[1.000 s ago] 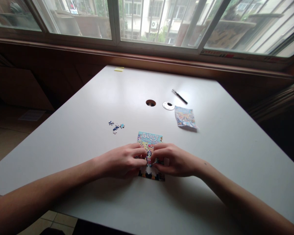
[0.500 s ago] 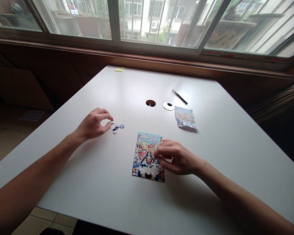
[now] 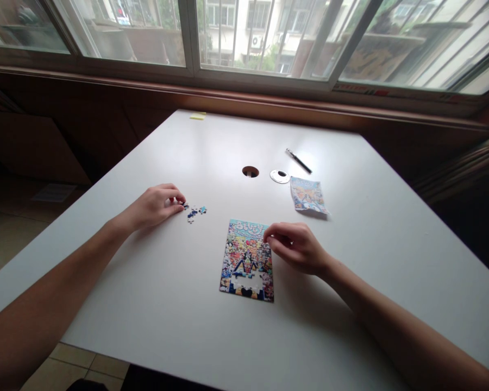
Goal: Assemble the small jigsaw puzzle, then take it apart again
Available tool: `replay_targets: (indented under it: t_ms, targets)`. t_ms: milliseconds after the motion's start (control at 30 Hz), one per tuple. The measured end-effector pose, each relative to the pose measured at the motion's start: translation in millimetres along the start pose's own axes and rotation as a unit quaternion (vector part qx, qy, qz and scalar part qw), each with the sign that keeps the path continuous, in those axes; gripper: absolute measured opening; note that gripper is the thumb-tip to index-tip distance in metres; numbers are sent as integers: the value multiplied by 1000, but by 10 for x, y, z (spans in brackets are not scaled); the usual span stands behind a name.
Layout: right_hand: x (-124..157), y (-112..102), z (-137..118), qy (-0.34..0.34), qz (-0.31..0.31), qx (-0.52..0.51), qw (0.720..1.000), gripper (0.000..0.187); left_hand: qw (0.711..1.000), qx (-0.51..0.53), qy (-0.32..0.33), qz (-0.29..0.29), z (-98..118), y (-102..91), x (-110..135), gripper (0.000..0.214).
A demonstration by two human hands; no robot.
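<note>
A colourful jigsaw puzzle [image 3: 246,255] lies flat on the white table, with a pale gap in its lower middle where no pieces sit. Several loose puzzle pieces [image 3: 193,213], dark blue and light blue, form a small heap to its upper left. At the left edge of that heap, my left hand [image 3: 157,205] pinches a puzzle piece [image 3: 185,205] between thumb and fingertips. My right hand [image 3: 297,247] is over the puzzle's upper right edge, its fingers curled and fingertips together. Whether anything is between them I cannot make out.
Beyond the puzzle, a creased picture sheet [image 3: 308,195] lies on the table [image 3: 167,315]. Near it are a round grommet cover [image 3: 280,176], a cable hole [image 3: 250,172] and a black pen [image 3: 299,161]. A yellow sticky note [image 3: 198,115] is at the far edge, below the windows.
My left thumb and fingers have closed on a piece at the heap's edge. My right hand has moved up along the puzzle's right side, uncovering more of its lower part.
</note>
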State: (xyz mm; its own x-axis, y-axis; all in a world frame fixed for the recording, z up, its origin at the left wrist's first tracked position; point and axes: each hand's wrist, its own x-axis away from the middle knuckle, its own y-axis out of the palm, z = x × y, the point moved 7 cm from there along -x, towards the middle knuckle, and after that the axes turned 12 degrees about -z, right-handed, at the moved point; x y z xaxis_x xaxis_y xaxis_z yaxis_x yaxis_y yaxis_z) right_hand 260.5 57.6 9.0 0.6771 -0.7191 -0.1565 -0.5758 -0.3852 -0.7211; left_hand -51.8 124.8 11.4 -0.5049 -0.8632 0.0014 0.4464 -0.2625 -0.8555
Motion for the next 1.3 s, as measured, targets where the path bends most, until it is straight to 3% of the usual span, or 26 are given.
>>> replay_targets:
  t_ms: [133, 200, 267, 400, 600, 800, 933, 1033, 1100, 1167, 1300]
  targets:
    - [-10, -22, -40, -15, 13, 14, 1000, 16, 995, 100, 4, 20, 147, 59, 14, 23]
    - [-16, -20, -127, -45, 15, 34, 998, 13, 975, 214, 54, 0, 407, 225, 24, 30]
    - [-19, -1, -243, -81, 12, 52, 995, 8, 945, 311, 96, -26, 718, 440, 46, 23]
    - [-13, 72, -460, -130, 6, 79, 988, 5, 895, 429, 99, -68, 1145, 817, 101, 20]
    - [14, 167, -590, -141, 30, 129, 981, 9, 852, 508, 89, -89, 1199, 939, 138, 23]
    - [51, 194, -611, -139, 62, 158, 976, 10, 835, 535, 78, -100, 1196, 977, 134, 25]
    - [62, 218, -639, -141, 67, 183, 970, 8, 841, 523, 80, -113, 1210, 1017, 136, 24]
    - [43, 164, -617, -121, 44, 188, 974, 7, 887, 438, 116, -90, 1230, 951, 139, 31]
    - [17, 119, -556, -91, -12, 172, 981, 7, 934, 317, 157, -43, 1270, 857, 151, 37]
    - [9, 102, -486, -61, -93, 145, 983, 7, 956, 190, 224, -10, 1373, 802, 185, 32]
    - [40, 164, -426, -32, -216, 120, 968, 5, 935, 67, 348, -22, 1564, 881, 268, 22]
